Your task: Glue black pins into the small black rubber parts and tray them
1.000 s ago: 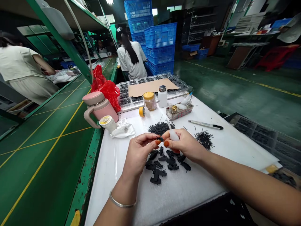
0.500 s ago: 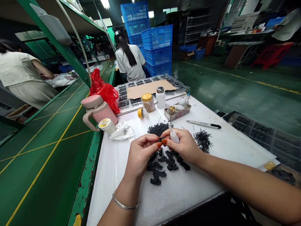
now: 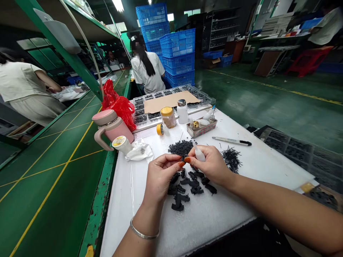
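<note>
My left hand (image 3: 160,175), with a silver bangle at its wrist, pinches a small black part (image 3: 184,157) between thumb and fingertips. The thumb and fingers of my right hand (image 3: 215,166) meet the same part from the other side. Tucked in that right hand is a small white squeeze bottle (image 3: 199,154), its nozzle pointing up and away. The fingertips hide most of the part, so its shape is unclear. Below my hands lie several black moulded pieces (image 3: 197,190). A heap of tiny black rings (image 3: 180,145) is just beyond them, and thin black pins (image 3: 232,160) lie to the right.
On the white worktop (image 3: 214,221) are a pen-like knife (image 3: 232,141), a small box of bottles (image 3: 202,130), a yellow-lidded jar (image 3: 168,118), yellow tape (image 3: 160,129), a white pump bottle (image 3: 182,113) and a pink mug (image 3: 114,125). A compartment tray (image 3: 139,111) stands behind. Co-workers sit farther off.
My fingertips have shifted slightly around the small black part, which is now more covered. Both hands stay together in the same place, and the squeeze bottle is still in my right hand.
</note>
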The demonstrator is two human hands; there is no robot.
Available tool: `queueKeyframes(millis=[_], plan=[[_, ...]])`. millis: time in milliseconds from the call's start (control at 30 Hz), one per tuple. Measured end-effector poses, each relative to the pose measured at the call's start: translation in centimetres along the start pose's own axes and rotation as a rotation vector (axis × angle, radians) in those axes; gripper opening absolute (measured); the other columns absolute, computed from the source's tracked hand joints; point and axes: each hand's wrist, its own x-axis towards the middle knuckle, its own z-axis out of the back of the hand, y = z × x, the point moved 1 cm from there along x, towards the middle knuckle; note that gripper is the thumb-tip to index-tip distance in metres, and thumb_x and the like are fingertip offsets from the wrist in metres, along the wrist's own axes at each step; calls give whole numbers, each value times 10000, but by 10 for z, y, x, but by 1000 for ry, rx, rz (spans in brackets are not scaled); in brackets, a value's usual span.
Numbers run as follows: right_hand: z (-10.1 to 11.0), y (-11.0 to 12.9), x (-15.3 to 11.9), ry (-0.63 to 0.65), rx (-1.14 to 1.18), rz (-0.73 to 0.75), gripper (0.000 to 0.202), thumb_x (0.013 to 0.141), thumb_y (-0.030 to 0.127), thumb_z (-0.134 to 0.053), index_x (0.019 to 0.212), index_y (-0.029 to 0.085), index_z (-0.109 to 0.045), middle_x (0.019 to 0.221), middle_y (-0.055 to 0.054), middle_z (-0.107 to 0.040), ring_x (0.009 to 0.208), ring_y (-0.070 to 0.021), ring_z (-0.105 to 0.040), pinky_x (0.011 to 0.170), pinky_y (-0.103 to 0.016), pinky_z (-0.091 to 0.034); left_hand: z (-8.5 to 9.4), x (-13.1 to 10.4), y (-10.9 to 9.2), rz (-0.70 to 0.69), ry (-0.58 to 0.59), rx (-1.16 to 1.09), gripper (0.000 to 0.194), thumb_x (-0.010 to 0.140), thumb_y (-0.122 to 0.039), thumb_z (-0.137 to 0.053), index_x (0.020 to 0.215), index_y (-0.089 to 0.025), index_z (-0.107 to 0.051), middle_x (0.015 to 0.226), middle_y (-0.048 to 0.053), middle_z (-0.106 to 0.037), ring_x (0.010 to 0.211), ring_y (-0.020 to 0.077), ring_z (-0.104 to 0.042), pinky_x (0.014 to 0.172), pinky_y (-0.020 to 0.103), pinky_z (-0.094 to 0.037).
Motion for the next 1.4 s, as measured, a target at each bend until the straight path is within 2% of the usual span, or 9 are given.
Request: queueKeyframes(millis=[200, 400, 667, 833, 1100, 1267, 1400], plan=[[0, -1, 0, 36, 71, 40, 242, 759, 356, -684, 695, 163, -552, 583, 33, -479, 525, -88, -396, 494, -210, -316, 0, 1, -2, 71, -17, -85, 225, 628, -186, -812, 796, -133, -670, 764, 23, -665, 688, 109, -615, 626, 177, -513], [-1, -2, 0, 12, 112, 33, 215, 744, 355, -695, 784, 171, -590, 655, 15, -537, 555, -100, -443, 508, -212, -351, 0, 1, -2, 61, -24, -96, 241, 616, -180, -815, 800, -135, -667, 759, 20, -658, 683, 108, -609, 627, 181, -516], [-1, -2, 1, 42, 173, -7, 245, 723, 356, -715, 732, 163, -565, 599, 31, -487, 518, -84, -398, 474, -205, -320, -1, 1, -2, 55, -14, -116, 222, 617, -168, -814, 781, -131, -668, 756, 18, -653, 676, 104, -613, 613, 171, -519], [0, 1, 0, 93, 224, 23, 281, 706, 384, -728, 721, 159, -560, 576, 32, -468, 499, -79, -376, 455, -204, -301, -1, 1, -4, 145, 64, -208, 246, 604, -142, -818, 804, -136, -674, 735, 14, -651, 615, 85, -602, 576, 154, -514], [0, 3, -4, 107, 256, 58, 268, 688, 364, -745, 715, 157, -577, 588, 24, -495, 505, -79, -391, 464, -204, -331, -1, 0, -5, 235, 156, -271, 273, 594, -137, -823, 826, -136, -680, 726, 31, -665, 586, 83, -604, 557, 136, -500], [0, 0, -3, 182, 416, 20, 257, 630, 304, -792, 699, 152, -597, 611, 21, -539, 517, -77, -429, 478, -200, -348, -1, 0, -4, 247, 253, -307, 222, 627, -108, -798, 819, -128, -687, 725, 39, -671, 550, 68, -590, 518, 114, -481], [0, -2, -1, 239, 528, 16, 214, 610, 235, -807, 676, 150, -622, 621, 19, -569, 541, -80, -461, 501, -197, -367, -1, -3, -5, 263, 278, -304, 201, 638, -96, -785, 812, -132, -693, 719, 36, -669, 542, 68, -588, 505, 114, -480]])
